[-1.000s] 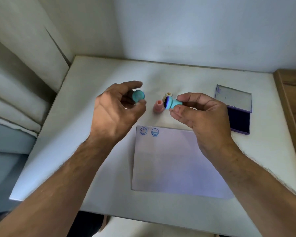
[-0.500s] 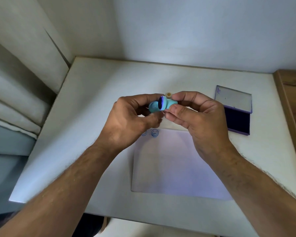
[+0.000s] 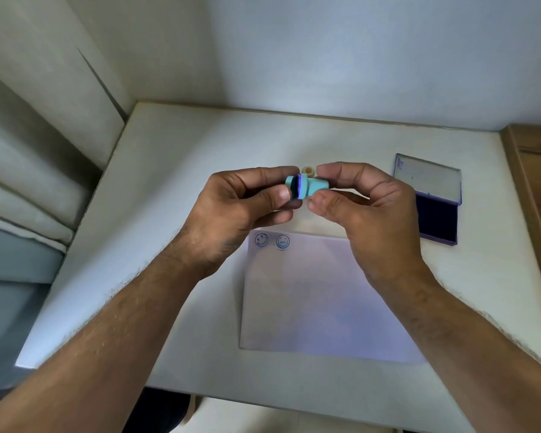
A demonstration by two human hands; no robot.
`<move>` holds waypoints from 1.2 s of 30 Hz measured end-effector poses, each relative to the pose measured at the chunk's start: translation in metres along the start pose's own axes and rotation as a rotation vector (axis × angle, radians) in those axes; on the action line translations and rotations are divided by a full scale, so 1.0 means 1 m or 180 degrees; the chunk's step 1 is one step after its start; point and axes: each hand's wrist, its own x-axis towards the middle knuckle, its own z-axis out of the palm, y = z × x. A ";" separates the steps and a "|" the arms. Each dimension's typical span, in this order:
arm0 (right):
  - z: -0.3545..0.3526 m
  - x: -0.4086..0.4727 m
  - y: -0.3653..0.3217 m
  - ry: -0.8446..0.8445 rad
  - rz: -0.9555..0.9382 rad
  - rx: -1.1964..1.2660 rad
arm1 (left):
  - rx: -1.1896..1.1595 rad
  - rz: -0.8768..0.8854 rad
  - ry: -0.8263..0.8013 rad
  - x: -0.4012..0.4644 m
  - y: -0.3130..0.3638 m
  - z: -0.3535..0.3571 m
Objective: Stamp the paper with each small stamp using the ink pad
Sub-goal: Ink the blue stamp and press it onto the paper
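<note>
The teal stamp is held sideways in the air above the white table, just beyond the far edge of the paper, with its dark inked face pointing left. The right hand has its thumb and fingertips closed around the stamp's narrow handle end. Against the inked face sits a teal cap, pinched between the thumb and forefinger of the left hand; whether the cap is fully seated on the stamp cannot be told. Both hands are curled tight around these 2 small parts, meeting fingertip to fingertip, and they hide the stretch of table directly under the stamp. Just behind the stamp, showing between the 2 hands, a small cream stamp stands upright on the table. Below the stamp, at the paper's far left corner, are 2 blue round smiley prints side by side. To the right of the stamp, past the right hand, the ink pad lies open, its clear lid laid back beyond the dark pad.
</note>
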 end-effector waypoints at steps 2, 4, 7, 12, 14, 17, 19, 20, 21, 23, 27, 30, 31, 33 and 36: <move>0.000 -0.001 0.000 0.0060 -0.0180 -0.0380 | 0.0019 0.0005 0.0018 0.000 0.001 -0.001; 0.001 -0.002 -0.001 0.0067 -0.0357 -0.0523 | 0.0053 0.0020 0.0056 0.000 0.000 -0.002; 0.002 -0.004 0.001 0.0018 -0.0575 -0.0587 | 0.0071 0.0026 0.0109 0.001 -0.001 -0.002; 0.001 -0.003 0.008 -0.0003 -0.1021 -0.0882 | 0.0084 0.0037 0.0106 0.001 -0.002 -0.003; 0.000 -0.002 0.010 -0.0012 -0.1235 -0.1009 | 0.0106 0.0032 0.0089 0.001 -0.002 -0.003; -0.002 -0.001 0.012 -0.0018 -0.1587 -0.1210 | 0.0156 0.0033 0.0050 0.001 -0.001 -0.003; -0.002 -0.001 0.013 -0.0008 -0.1845 -0.1378 | 0.0169 0.0025 0.0028 0.001 -0.002 -0.003; -0.003 -0.001 0.013 -0.0003 -0.1931 -0.1442 | 0.0172 0.0017 0.0025 0.001 -0.002 -0.002; -0.003 -0.001 0.013 -0.0004 -0.1983 -0.1477 | 0.0173 0.0007 0.0028 0.001 -0.002 -0.002; -0.004 0.000 0.013 -0.0021 -0.2045 -0.1487 | 0.0182 -0.0006 0.0033 0.001 -0.002 -0.001; -0.006 0.000 0.015 -0.0013 -0.2188 -0.1619 | 0.0190 -0.0029 0.0012 -0.001 0.000 -0.002; -0.008 0.000 0.015 0.0045 -0.2278 -0.1676 | 0.0167 -0.0040 0.0030 -0.001 0.001 -0.002; -0.008 0.000 0.015 0.0060 -0.2291 -0.1681 | 0.0167 -0.0039 0.0041 -0.002 0.001 -0.003; -0.008 -0.001 0.014 0.0053 -0.2236 -0.1637 | 0.0181 -0.0033 0.0048 -0.002 0.001 -0.005; -0.007 -0.004 0.012 -0.0029 -0.1856 -0.1392 | 0.0157 -0.0006 0.0074 -0.001 0.001 -0.007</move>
